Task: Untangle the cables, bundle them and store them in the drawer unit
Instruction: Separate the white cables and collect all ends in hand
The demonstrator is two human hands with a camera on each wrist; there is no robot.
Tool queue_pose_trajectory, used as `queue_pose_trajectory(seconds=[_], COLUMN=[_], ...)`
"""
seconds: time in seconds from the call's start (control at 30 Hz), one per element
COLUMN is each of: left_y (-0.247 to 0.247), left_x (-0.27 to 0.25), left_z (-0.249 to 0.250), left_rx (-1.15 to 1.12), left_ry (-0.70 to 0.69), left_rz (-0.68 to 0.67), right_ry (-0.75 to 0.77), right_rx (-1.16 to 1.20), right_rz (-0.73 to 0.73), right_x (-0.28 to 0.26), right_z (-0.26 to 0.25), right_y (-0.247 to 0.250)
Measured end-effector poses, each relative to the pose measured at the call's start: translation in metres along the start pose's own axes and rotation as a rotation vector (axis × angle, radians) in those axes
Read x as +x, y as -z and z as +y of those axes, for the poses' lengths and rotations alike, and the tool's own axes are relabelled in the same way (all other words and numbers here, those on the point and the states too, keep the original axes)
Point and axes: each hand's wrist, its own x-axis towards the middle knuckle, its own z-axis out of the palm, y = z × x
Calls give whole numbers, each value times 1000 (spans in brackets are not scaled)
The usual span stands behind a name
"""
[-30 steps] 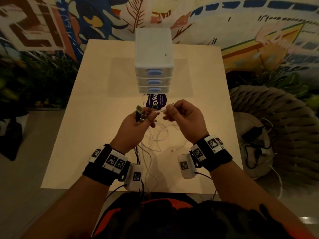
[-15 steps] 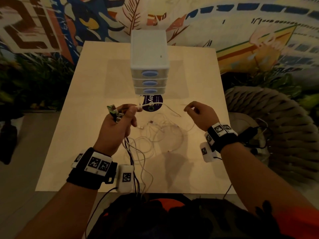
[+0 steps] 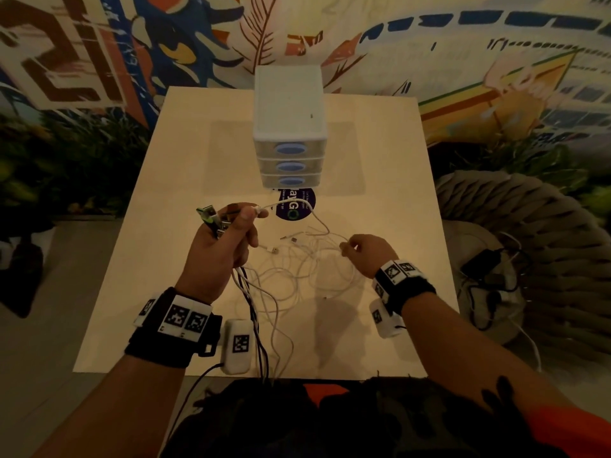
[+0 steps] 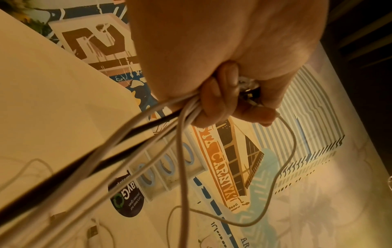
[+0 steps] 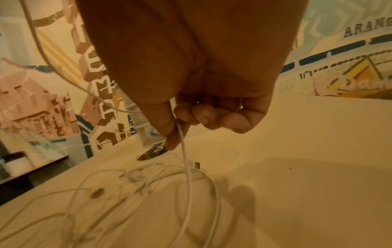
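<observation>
My left hand (image 3: 228,236) is raised over the table and grips a bunch of cable ends (image 3: 211,218), white and black, with plugs sticking out above the fist; its thumb also pins one white cable (image 3: 314,216) that arcs to the right. In the left wrist view the bunch of cables (image 4: 174,120) hangs from the curled fingers. My right hand (image 3: 360,251) pinches that white cable (image 5: 183,142) between thumb and forefinger, low over the loose white tangle (image 3: 297,266) on the table. The white drawer unit (image 3: 289,127) stands behind, all drawers closed.
A round dark sticker (image 3: 296,204) lies on the pale table (image 3: 165,259) just in front of the drawer unit. A woven stool (image 3: 529,242) with a charger and cables on it stands to the right of the table. A painted wall is behind.
My hands have drawn apart: the right has slid along the white cable to the right and down toward the table, while the left stayed raised and shifted a little left with its bunch.
</observation>
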Motion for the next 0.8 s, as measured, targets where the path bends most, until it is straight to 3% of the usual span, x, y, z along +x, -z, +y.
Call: queue_pose_trajectory(seconds=[0.1,0.2,0.33,0.53,0.67,0.8], left_y=[3,8,9,-13,-26,-34], left_x=[4,7,12,8,1,-3], left_z=[-1,-4,-9,-1,2,0], left_rx=[59,146,254,396,426,430], left_ry=[-1,11,57,12,7,8], left_rz=[79,167,196,69,-66,-157], right_ry=[2,121,296,547,606,604], right_rx=[126,317,524,732,884,821], right_rz=[57,193,224,104,12,-8], right_x=[-5,-15,-29,-58,-66,-66], right_z=[-4,-22,-58,-96,-110,-117], right_y=[25,60,95,106,105,92])
